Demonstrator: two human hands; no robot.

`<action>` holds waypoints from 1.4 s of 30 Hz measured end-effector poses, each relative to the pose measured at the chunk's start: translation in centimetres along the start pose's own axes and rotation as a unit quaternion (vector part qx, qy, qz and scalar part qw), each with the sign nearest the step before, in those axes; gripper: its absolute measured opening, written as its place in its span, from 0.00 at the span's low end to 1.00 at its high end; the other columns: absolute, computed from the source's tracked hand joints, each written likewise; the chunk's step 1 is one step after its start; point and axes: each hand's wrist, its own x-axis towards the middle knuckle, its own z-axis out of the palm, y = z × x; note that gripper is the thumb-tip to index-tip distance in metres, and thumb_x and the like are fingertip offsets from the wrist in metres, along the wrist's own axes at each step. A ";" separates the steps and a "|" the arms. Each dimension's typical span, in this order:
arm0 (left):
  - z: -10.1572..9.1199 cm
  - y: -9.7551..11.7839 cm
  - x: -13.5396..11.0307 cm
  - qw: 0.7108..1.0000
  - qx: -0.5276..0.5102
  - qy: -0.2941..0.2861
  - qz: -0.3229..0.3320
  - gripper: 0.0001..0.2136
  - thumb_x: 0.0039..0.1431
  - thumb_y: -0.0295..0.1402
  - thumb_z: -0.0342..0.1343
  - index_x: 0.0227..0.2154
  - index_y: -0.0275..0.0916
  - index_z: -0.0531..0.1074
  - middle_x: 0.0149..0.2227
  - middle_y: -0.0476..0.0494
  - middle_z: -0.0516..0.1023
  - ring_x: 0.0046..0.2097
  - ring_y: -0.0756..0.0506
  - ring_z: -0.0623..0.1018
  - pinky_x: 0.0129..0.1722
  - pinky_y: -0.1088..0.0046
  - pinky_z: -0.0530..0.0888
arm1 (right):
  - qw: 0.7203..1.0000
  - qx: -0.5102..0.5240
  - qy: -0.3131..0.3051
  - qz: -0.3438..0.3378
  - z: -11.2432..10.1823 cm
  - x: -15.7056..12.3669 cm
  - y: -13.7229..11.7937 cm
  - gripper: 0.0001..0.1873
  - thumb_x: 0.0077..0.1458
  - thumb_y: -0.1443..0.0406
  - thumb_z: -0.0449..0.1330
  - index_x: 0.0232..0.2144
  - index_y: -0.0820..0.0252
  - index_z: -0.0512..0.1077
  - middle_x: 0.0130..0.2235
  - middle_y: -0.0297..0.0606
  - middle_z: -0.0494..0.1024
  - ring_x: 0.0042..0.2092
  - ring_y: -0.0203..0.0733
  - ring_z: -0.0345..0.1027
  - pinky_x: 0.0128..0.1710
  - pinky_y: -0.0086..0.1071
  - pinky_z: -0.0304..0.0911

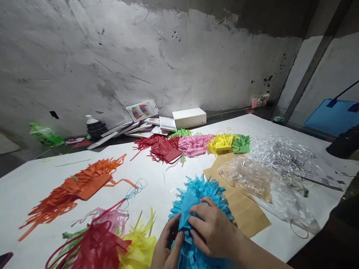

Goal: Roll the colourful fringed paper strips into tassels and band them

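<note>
While the left hand [169, 243] pinches the side of a folded blue paper band between thumb and fingers, the right hand [209, 228] lays bent fingers over its top; whether that one grips or only presses, I cannot tell. The blue tissue-paper fringe bundle [206, 188], which the band belongs to, lies by the middle of the near edge of the surface [157, 168], its cut strips spreading out on both sides. Toward the near left corner are loose yellow strips [138, 246], dark red strips [98, 246] and pale pink strips [112, 218], with a light blue string tangle [136, 188] just beyond them. An orange fringe bundle [89, 185] lies slantwise near the left edge. Brown paper [252, 216] shows beside the blue bundle, and clear plastic bags [291, 205] lie between it and the right edge, near a rubber band [303, 237]. Farther off, dark red, pink, yellow and green fringe bundles [195, 145] form a row along the far edge, with silver strands [277, 151] to their right. Behind them are printed flat packs [144, 110] and a white box [189, 117] before the grey wall [168, 59]
</note>
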 end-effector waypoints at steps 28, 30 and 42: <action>-1.2 0.0 1.0 0.827 0.436 0.009 0.356 0.26 0.60 0.30 0.56 0.62 0.40 0.63 0.40 0.42 0.83 0.39 0.41 0.83 0.38 0.65 0.80 | 0.986 0.021 -0.162 0.012 -2.6 3.6 1.3 0.07 0.67 0.68 0.58 0.34 0.60 0.73 0.38 0.34 0.78 0.40 0.40 0.70 0.44 0.36 0.56; -1.0 0.3 1.0 0.816 0.448 0.013 0.364 0.27 0.60 0.29 0.55 0.62 0.40 0.61 0.39 0.42 0.83 0.39 0.41 0.83 0.38 0.64 0.80 | 0.987 -0.030 -0.156 -0.021 -2.5 3.6 1.1 0.05 0.67 0.70 0.56 0.37 0.60 0.71 0.37 0.36 0.77 0.39 0.42 0.69 0.43 0.38 0.56; -0.7 0.1 0.9 0.805 0.464 0.033 0.368 0.20 0.64 0.33 0.54 0.58 0.39 0.64 0.41 0.41 0.82 0.41 0.41 0.83 0.40 0.63 0.80 | 0.985 -0.095 -0.146 0.021 -1.6 4.0 0.6 0.07 0.63 0.71 0.54 0.33 0.60 0.69 0.37 0.40 0.75 0.40 0.46 0.66 0.48 0.44 0.54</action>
